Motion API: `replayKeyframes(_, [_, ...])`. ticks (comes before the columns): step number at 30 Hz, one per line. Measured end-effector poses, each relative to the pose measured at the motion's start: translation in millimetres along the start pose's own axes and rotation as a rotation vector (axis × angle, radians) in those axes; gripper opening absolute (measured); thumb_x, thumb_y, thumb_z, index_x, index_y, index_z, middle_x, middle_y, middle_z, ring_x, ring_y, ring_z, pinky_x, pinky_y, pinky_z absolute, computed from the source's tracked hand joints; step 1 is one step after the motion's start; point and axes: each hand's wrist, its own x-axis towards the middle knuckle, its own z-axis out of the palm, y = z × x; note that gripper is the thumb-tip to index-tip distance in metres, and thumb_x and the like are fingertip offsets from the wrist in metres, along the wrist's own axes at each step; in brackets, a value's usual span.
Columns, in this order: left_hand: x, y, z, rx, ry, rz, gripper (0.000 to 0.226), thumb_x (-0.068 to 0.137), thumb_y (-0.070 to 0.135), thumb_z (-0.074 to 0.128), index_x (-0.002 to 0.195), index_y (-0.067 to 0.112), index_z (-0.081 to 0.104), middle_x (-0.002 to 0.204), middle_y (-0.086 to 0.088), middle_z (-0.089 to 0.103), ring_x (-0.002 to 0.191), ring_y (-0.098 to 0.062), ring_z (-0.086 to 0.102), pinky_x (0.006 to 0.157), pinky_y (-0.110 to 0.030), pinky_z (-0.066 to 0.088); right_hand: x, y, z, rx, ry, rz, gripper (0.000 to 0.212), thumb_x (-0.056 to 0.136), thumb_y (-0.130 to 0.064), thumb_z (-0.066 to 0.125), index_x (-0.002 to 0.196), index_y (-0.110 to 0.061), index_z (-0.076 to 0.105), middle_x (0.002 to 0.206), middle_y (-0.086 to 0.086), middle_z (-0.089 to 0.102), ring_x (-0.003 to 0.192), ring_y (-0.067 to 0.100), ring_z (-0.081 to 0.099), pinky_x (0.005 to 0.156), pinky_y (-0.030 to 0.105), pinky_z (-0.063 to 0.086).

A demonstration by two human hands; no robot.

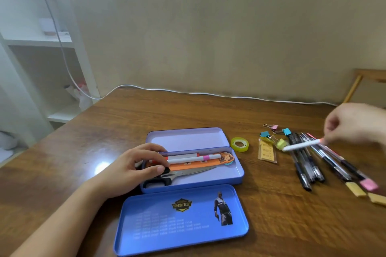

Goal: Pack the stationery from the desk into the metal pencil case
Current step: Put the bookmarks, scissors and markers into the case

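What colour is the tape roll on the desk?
Yellow-green and see-through, the tape roll; head view.

You have one view only, from the camera on your head: it looks forward and down across the brown wooden desk (261, 204), close to the near edge, facing the beige wall (208, 27).

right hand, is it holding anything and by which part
The right hand pinches a slim white pen by its pink-tipped end, above the loose pens. The rest of the pen sticks out free toward the blue metal pencil case.
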Motion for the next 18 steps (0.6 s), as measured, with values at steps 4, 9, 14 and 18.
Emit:
replayKeyframes(4, [0, 0, 1, 0.049, -0.013, -0.005, 0.017, 0.083, 0.043, 0.064, 0.093, 0.039, 0.076, 0.121, 0.027, 0.057, 0.123, 0.007, 0.049, 0.094, 0.0, 0.031, -24, 2, -22, 0.09, 0.146, -0.182, 0.025, 0.062, -0.031, 0.089, 0.053, -0.042, 0.069, 0.046, -0.006, 0.062, 0.059, 0.025, 0.059, 0.062, 0.042, 0.051])
replayKeyframes(9, [1, 0, 1, 0.087, -0.008, 0.01, 0.017, 0.089, 0.022, 0.071, 0.095, 0.038, 0.076, 0.124, 0.022, 0.057, 0.121, 0.008, 0.049, 0.093, 0.001, 0.031, -48, -75, -15, 0.479, 0.158, -0.467, 0.011, 0.077, -0.037, 0.075, 0.07, -0.029, 0.073, 0.062, -0.002, 0.065, 0.057, 0.013, 0.053, 0.051, 0.028, 0.038])
replayKeyframes(14, [1, -3, 1, -0.007, 0.04, -0.005, 0.027, 0.083, 0.019, 0.073, 0.105, 0.034, 0.066, 0.113, 0.011, 0.065, 0.107, -0.009, 0.062, 0.092, -0.017, 0.046, -38, -124, 45, 0.36, 0.006, -0.568, 0.014, 0.079, -0.043, 0.074, 0.073, -0.03, 0.072, 0.06, -0.009, 0.058, 0.057, 0.007, 0.049, 0.053, 0.024, 0.04])
replayKeyframes(18, [1, -4, 1, -0.067, 0.053, 0.005, 0.031, 0.082, 0.012, 0.075, 0.105, 0.029, 0.061, 0.108, 0.004, 0.066, 0.098, -0.013, 0.065, 0.086, -0.017, 0.048, -36, -135, 70, 0.228, 0.042, -0.545, 0.018, 0.082, -0.052, 0.068, 0.078, -0.034, 0.068, 0.067, -0.011, 0.056, 0.065, 0.008, 0.051, 0.051, 0.027, 0.036])
